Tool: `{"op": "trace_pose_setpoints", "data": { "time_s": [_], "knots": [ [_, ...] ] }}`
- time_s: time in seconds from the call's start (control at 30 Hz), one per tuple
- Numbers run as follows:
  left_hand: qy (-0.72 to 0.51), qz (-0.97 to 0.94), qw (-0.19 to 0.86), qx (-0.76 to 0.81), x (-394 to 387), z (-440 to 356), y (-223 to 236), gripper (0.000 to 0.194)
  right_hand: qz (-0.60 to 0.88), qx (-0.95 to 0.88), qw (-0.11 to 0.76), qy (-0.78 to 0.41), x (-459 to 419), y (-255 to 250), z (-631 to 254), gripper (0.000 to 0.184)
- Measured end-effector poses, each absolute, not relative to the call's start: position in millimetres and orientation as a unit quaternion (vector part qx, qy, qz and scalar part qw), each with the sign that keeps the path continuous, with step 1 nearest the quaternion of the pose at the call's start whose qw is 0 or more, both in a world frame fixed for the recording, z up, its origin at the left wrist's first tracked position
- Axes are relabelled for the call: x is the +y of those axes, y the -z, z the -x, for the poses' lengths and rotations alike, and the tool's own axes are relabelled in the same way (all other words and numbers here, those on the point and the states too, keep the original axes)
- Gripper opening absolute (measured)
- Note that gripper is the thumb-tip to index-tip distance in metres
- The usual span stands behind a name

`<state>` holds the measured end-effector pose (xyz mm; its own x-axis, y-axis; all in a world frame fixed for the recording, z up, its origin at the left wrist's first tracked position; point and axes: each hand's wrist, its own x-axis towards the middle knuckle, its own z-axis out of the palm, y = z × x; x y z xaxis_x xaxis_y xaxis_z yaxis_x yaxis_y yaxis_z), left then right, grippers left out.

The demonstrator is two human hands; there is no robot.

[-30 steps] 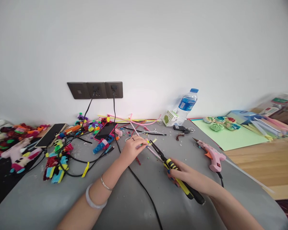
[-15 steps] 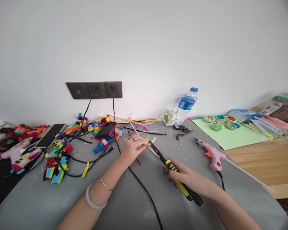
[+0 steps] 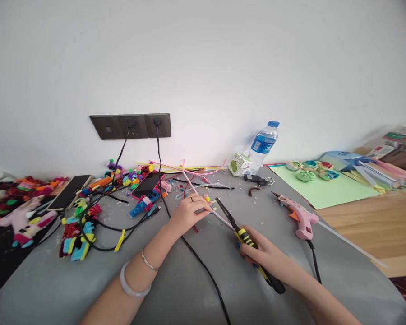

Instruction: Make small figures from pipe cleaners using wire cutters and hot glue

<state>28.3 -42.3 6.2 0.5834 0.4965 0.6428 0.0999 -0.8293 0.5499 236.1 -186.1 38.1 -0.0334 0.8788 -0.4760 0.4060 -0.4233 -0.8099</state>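
blue bottle label point(image 3: 263, 145), writing unreadable; right grip point(image 3: 262, 249) holds yellow-black pliers point(image 3: 245, 237), left grip point(image 3: 190, 211) pinches pink stem point(image 3: 222, 219).

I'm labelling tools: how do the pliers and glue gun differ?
The long-nose pliers are held in the right hand; the hot glue gun lies on the table. The pliers' handles are black and yellow; the glue gun's body is pink with an orange trigger. Both have narrow tips.

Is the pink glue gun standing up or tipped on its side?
On its side: the pink glue gun lies along the gray tabletop, broad flank facing up.
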Motion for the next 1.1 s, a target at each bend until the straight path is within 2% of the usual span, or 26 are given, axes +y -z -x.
{"op": "trace_pose_setpoints", "data": {
  "time_s": [0.17, 0.23, 0.43, 0.53, 0.63, 0.73, 0.83, 0.97, 1.1],
  "knots": [
    [-0.434, -0.832, 0.265, 0.224, -39.2, -26.1, -4.2, 0.013, 0.67, -0.436, 0.256, -0.543, -185.7, -48.0, -255.6, 0.031],
    [-0.44, -0.819, 0.276, 0.244, -37.7, -24.9, -5.0, 0.015, 0.714, -0.449, 0.245, -0.477, -177.8, -50.4, -262.4, 0.036],
    [-0.433, -0.789, 0.294, 0.322, -28.4, -16.0, -8.0, 0.008, 0.823, -0.535, 0.126, -0.146, -134.9, -35.0, -255.5, 0.037],
    [-0.442, -0.775, 0.282, 0.352, -20.5, -9.3, -7.6, 0.009, 0.826, -0.553, 0.08, -0.072, -120.4, -20.8, -246.5, 0.046],
    [-0.443, -0.774, 0.276, 0.357, -16.0, -5.8, -7.6, 0.009, 0.829, -0.549, 0.101, -0.043, -113.8, -12.7, -240.3, 0.053],
    [-0.447, -0.775, 0.283, 0.346, -16.8, -6.9, -8.1, 0.007, 0.8, -0.56, 0.213, -0.043, -107.8, -15.7, -232.3, 0.046],
    [-0.446, -0.775, 0.291, 0.341, -20.0, -9.8, -7.9, 0.004, 0.716, -0.617, 0.31, -0.098, -98.0, -27.8, -219.0, 0.036],
    [-0.447, -0.772, 0.297, 0.342, -22.3, -12.0, -6.5, 0.004, 0.71, -0.623, 0.308, -0.115, -84.2, -45.2, -202.2, 0.029],
    [-0.454, -0.765, 0.311, 0.335, -23.7, -13.1, -6.2, 0.005, 0.608, -0.649, 0.38, -0.254, -73.5, -52.0, -195.7, 0.024]
  ]
}}
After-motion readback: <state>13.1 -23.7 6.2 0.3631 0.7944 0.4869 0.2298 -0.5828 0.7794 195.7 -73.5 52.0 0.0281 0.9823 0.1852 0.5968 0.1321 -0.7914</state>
